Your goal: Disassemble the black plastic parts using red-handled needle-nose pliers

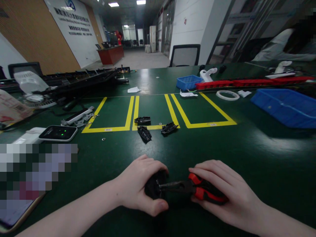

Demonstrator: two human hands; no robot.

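Near the front of the green table, my left hand (142,186) is wrapped round a dark, rounded part (153,188), its kind hard to make out. My right hand (222,189) grips needle-nose pliers (181,187) by their red and black handles. The pliers' jaws point left, and their tip touches the dark part at a small, light, thin piece. Several black plastic shell pieces lie ahead of my hands: one (142,120) inside the middle yellow outline, one (144,134) just in front of it, and one (169,128) to its right.
Yellow tape outlines (212,124) mark the green table (118,148). At right are a large blue bin (286,107), a tape roll (227,95) and a long red strip (247,83). A phone (24,184) and a black-faced device (58,133) lie left. A person sits far right.
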